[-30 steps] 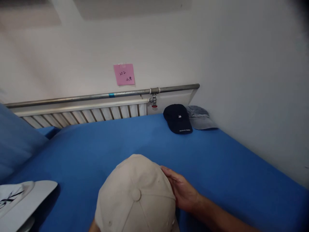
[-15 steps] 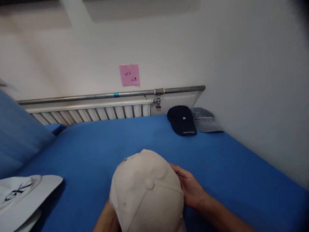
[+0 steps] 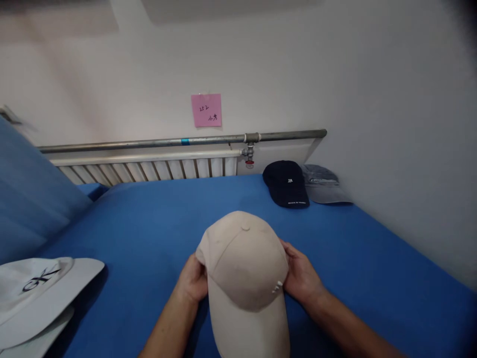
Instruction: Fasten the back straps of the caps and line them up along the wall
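Observation:
A beige baseball cap (image 3: 244, 268) is held over the blue bed sheet (image 3: 149, 233), with its brim pointing toward me. My left hand (image 3: 194, 279) grips its left side and my right hand (image 3: 300, 276) grips its right side. Both hands have their fingers curled against the crown. The fingertips are partly hidden behind the cap.
A navy cap (image 3: 286, 183) and a grey cap (image 3: 323, 178) lie at the far right corner of the bed. White caps (image 3: 37, 293) sit at the near left. A blue pillow (image 3: 26, 194) leans at the left. A radiator (image 3: 149, 169), a pipe (image 3: 179, 142) and a pink note (image 3: 206, 110) are on the wall.
The beige cap has moved forward and away from me, turning so its brim faces me. My left hand has come into view on its left side.

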Tool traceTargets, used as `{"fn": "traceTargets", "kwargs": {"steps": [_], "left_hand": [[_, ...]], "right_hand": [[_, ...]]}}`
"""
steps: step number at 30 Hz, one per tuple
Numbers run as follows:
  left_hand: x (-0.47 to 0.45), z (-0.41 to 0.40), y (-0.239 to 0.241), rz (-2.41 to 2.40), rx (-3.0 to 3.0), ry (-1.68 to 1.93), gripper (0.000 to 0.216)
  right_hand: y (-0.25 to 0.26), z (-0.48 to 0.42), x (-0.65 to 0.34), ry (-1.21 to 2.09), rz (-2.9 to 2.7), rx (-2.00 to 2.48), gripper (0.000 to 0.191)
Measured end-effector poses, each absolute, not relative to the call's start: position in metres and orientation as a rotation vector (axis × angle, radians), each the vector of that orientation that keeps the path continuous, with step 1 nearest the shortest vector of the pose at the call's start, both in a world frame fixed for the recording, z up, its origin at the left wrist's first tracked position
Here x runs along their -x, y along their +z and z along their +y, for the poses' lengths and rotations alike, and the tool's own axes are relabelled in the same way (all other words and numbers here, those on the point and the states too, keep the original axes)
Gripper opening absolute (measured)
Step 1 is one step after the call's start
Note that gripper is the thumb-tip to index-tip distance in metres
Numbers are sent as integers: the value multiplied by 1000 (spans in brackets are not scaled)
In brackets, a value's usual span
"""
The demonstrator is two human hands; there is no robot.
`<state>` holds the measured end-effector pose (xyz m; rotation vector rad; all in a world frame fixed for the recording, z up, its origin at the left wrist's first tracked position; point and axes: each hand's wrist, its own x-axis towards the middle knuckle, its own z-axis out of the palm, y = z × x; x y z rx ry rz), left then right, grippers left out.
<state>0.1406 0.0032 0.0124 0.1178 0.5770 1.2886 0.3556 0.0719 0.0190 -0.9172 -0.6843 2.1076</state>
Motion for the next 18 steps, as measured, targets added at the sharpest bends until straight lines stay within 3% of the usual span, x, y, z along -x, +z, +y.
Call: {"fn": "traceTargets", "kwargs": {"steps": [3,9,18], "left_hand": [[-138,4,20,570,-85,1399,53],[-148,-2,36,627,-17,1491,33],[-145,-3,41,535,27,1628,46]], "right_hand": [[13,78,-359,2011,-758,926,29],[11,79,-358,2062,-685,935,22],[16,78,-352,2179,-497,952,13]]}}
